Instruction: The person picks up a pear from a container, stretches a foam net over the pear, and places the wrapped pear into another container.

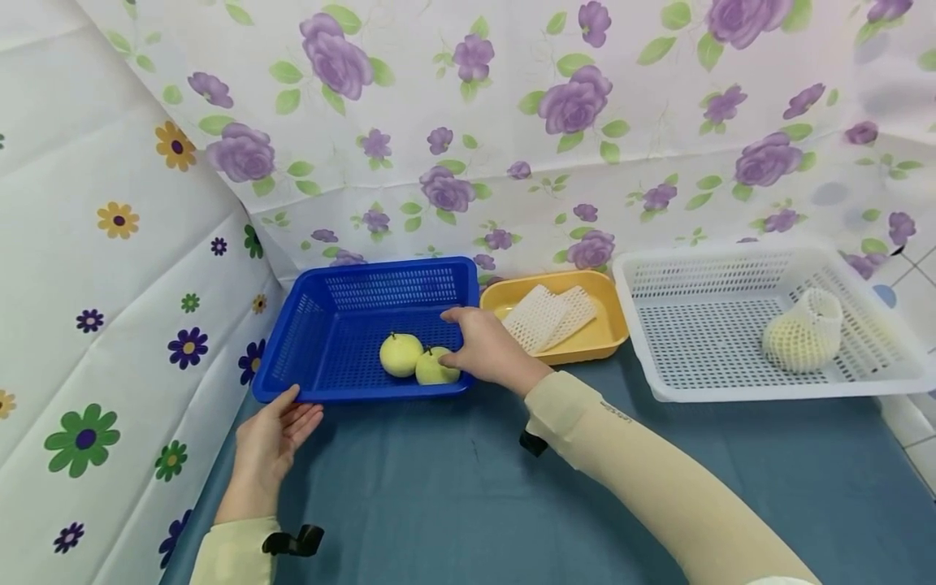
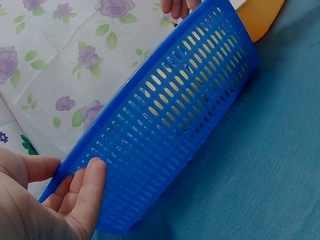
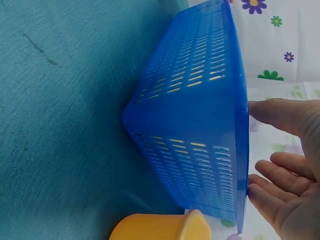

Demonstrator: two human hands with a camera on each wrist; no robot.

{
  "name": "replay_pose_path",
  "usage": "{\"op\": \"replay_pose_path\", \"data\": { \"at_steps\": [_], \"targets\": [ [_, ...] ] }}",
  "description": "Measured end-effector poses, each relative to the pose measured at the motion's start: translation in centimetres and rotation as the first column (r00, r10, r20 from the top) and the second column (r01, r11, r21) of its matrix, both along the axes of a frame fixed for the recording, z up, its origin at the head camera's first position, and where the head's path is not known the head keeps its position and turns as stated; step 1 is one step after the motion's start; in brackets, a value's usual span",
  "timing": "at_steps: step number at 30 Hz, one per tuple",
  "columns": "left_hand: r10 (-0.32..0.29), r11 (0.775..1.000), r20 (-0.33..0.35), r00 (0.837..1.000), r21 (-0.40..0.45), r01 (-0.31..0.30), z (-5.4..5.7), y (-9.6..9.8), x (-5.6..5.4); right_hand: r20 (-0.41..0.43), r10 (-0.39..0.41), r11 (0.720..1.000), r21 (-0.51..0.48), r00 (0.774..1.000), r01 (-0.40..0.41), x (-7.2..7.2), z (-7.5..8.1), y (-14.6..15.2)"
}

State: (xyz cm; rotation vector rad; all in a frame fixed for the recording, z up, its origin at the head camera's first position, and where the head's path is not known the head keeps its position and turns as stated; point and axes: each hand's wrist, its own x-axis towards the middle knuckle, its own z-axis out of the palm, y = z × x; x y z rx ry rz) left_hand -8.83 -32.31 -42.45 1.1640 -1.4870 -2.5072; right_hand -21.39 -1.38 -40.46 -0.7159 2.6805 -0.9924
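Two round yellow-green pears, the left one [image 1: 401, 355] and the right one [image 1: 436, 367], lie side by side in a blue plastic basket [image 1: 351, 382]. My left hand [image 1: 269, 443] pinches the basket's front left corner, thumb on the rim and fingers against the outer wall; the left wrist view also shows this hand [image 2: 65, 200]. Over the right end reaches my right hand [image 1: 493, 345], its thumb overlapping the right pear in the head view. In the right wrist view, that hand [image 3: 290, 165] has its fingers spread, with fingertips right at the rim.
Right of the blue basket stands a yellow tray [image 1: 610, 321] holding white foam net sleeves [image 1: 537, 317]. Farther right, a white basket [image 1: 695, 366] contains a pear in a foam net [image 1: 800, 337]. Flowered sheets [image 1: 409, 106] hang behind and at left. A blue-green cloth [image 1: 453, 487] covers the table.
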Motion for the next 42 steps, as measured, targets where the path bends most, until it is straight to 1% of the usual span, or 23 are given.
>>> {"op": "replay_pose_path", "data": {
  "at_steps": [6, 8, 10, 12, 16, 18, 20, 23, 30, 35, 39, 42],
  "targets": [
    [-0.077, 0.996, 0.006, 0.997, 0.046, 0.076, -0.1, 0.0, -0.3, -0.013, 0.06, 0.998, 0.026, 0.998, -0.059, 0.0, 0.0, -0.5],
    [-0.092, 0.994, 0.007, 0.996, 0.058, 0.091, -0.1, -0.1, -0.4, -0.014, 0.082, 0.995, 0.05, 0.997, -0.081, 0.0, 0.0, -0.8],
    [-0.102, 0.993, 0.007, 0.995, 0.062, 0.101, -0.2, -0.1, -0.5, -0.029, 0.108, 0.99, 0.095, 0.994, -0.105, 0.0, 0.0, -1.2],
    [-0.107, 0.992, 0.008, 0.994, 0.06, 0.107, -0.3, -0.1, -0.5, -0.051, 0.141, 0.978, 0.164, 0.989, -0.131, 0.1, 0.0, -1.5],
    [-0.103, 0.994, 0.006, 0.995, 0.048, 0.103, -0.4, -0.1, -0.5, -0.098, 0.219, 0.938, 0.296, 0.971, -0.181, 0.2, -0.2, -2.3],
    [-0.1, 0.994, 0.004, 0.995, 0.046, 0.1, -0.5, -0.1, -0.5, -0.114, 0.245, 0.922, 0.333, 0.963, -0.196, 0.2, -0.3, -2.7],
    [-0.1, 0.994, 0.001, 0.995, 0.048, 0.1, -0.5, -0.1, -0.5, -0.125, 0.26, 0.913, 0.353, 0.958, -0.202, 0.2, -0.4, -2.9],
    [-0.102, 0.993, -0.006, 0.995, 0.052, 0.102, -0.5, -0.2, -0.5, -0.125, 0.26, 0.909, 0.368, 0.957, -0.199, 0.1, -0.6, -3.2],
    [-0.094, 0.994, -0.017, 0.995, 0.06, 0.095, -0.4, -0.2, -0.6, -0.083, 0.248, 0.9, 0.388, 0.965, -0.198, -0.1, -0.4, -3.8],
    [-0.086, 0.994, -0.017, 0.996, 0.059, 0.087, -0.2, -0.2, -0.6, -0.069, 0.235, 0.882, 0.435, 0.969, -0.183, -0.3, -0.2, -4.3],
    [-0.083, 0.994, -0.006, 0.997, 0.07, 0.083, -0.2, -0.1, -0.5, -0.04, 0.21, 0.858, 0.486, 0.977, -0.164, -0.4, -0.2, -4.8],
    [-0.082, 0.994, 0.002, 0.997, 0.071, 0.081, -0.3, 0.1, -0.4, -0.039, 0.204, 0.843, 0.515, 0.978, -0.155, -0.5, -0.4, -5.1]
  ]
}}
